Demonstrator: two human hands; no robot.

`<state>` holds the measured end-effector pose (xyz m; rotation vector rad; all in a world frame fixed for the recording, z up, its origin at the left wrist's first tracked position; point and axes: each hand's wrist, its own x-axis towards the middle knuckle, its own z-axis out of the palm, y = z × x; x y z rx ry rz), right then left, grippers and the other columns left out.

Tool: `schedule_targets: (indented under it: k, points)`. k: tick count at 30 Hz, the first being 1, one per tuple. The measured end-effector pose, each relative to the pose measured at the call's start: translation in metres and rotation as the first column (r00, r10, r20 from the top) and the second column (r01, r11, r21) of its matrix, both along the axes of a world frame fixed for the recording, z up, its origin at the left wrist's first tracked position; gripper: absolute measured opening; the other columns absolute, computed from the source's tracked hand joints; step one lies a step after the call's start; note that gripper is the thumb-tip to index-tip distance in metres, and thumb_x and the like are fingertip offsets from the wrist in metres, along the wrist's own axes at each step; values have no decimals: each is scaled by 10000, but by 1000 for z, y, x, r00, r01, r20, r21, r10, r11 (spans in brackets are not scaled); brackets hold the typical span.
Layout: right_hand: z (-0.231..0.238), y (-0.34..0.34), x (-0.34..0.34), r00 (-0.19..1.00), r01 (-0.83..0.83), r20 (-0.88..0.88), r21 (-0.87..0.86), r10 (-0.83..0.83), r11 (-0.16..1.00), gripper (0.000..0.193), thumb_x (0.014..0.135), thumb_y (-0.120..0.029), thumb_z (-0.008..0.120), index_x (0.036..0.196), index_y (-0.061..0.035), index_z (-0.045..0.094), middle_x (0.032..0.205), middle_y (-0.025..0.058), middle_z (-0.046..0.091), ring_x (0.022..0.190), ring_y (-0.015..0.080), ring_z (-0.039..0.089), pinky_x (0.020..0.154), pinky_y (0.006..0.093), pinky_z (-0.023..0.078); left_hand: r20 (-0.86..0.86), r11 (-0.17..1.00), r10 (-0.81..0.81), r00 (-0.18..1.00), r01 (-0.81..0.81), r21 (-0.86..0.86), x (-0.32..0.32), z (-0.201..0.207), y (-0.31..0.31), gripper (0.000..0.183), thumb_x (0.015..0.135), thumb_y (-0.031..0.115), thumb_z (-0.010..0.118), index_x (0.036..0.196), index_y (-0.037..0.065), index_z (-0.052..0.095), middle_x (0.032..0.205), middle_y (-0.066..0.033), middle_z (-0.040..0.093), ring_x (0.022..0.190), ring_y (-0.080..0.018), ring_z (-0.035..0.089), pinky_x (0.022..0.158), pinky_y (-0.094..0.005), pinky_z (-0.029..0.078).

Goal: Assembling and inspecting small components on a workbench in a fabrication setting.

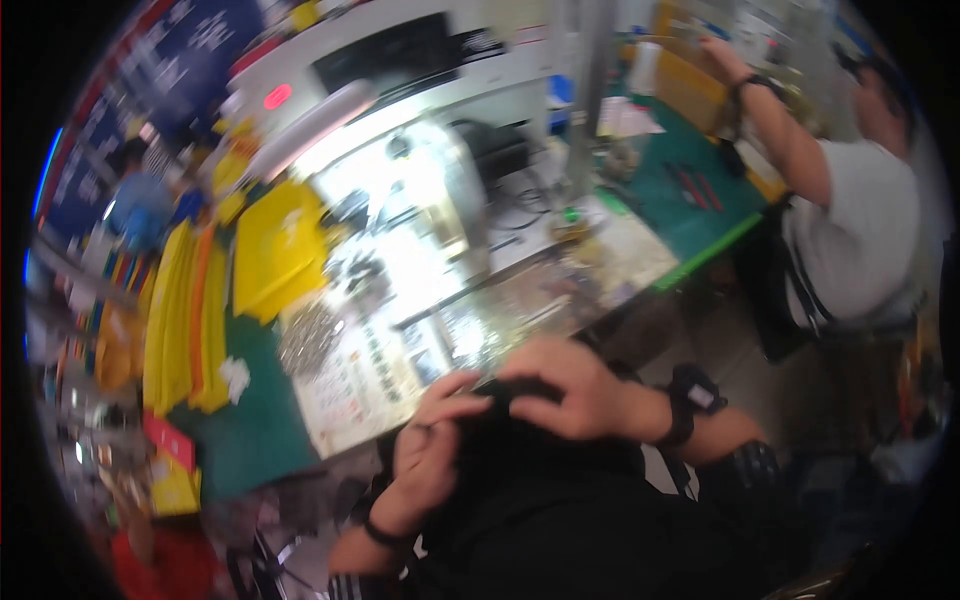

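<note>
Close to my body at the table's front edge, my left hand (428,440) and my right hand (570,388) face each other with fingers bent and fingertips almost meeting. Between the fingertips it is dark against my black clothing, so whatever they pinch cannot be made out. Just beyond my hands lies a clear, shiny plastic bag (470,335) with small contents too blurred to name. Left of it is a printed paper sheet (350,395), bearing a heap of thin metal pieces (312,338).
A bright lamp (320,125) lights a white work surface (415,265) with small dark parts. Yellow trays (280,250) and stacked yellow bins (175,320) stand at left on the green mat (245,440). At right a person in white (860,220) reaches over a green table (670,150).
</note>
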<state>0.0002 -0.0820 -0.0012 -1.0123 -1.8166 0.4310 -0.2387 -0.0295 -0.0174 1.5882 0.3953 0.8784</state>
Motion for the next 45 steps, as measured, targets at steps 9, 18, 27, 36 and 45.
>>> schedule_targets:
  k: [9, 18, 27, 36, 45]
  points:
    - [-23, 11, 15, 985, 128, 132, -94, -116, 987, 241, 827, 13, 707, 1064, -25, 683, 976, 129, 664, 915, 311, 651, 805, 392, 510, -193, 989, -144, 971, 134, -64, -14, -2, 0, 635, 1054, 445, 479, 1463, -40, 465, 1589, -223, 338, 1477, -306, 341, 1194, -425, 287]
    - [-26, 23, 47, 874, 338, 301, 185, -381, 923, 266, 797, 2, 736, 1055, 3, 673, 1024, 170, 657, 944, 345, 633, 846, 394, 502, 756, 508, -78, 650, 678, -531, -51, -15, -6, 1154, 897, 861, 195, 1591, -55, 78, 1668, -270, 50, 1555, -391, 99, 1256, -513, 139]
    - [-81, -25, 28, 982, 44, 190, -261, 7, 964, 128, 799, -51, 756, 916, -13, 719, 870, 166, 698, 806, 333, 693, 704, 375, 544, 96, 779, -346, 933, 343, -525, -99, -51, 11, 887, 967, 636, 509, 1525, -37, 358, 1517, -249, 449, 1422, -335, 441, 1177, -445, 338]
    - [-223, 45, 122, 484, 386, 874, -260, 46, 885, 562, 948, -467, 632, 1346, -71, 599, 1451, 225, 531, 1358, 400, 471, 1142, 460, 357, -592, 672, 649, 478, 4, 740, -144, -242, 115, 409, 1011, 196, 580, 1384, 28, 568, 1356, -220, 609, 1212, -347, 602, 1067, -393, 444]
    - [-233, 79, 119, 554, 374, 827, -349, 94, 859, 577, 959, -493, 603, 1358, -76, 592, 1460, 221, 522, 1368, 398, 459, 1150, 460, 344, -701, 772, 567, 433, 18, 635, -166, -269, 149, 412, 1016, 198, 570, 1390, 25, 560, 1370, -231, 593, 1225, -359, 595, 1078, -398, 434]
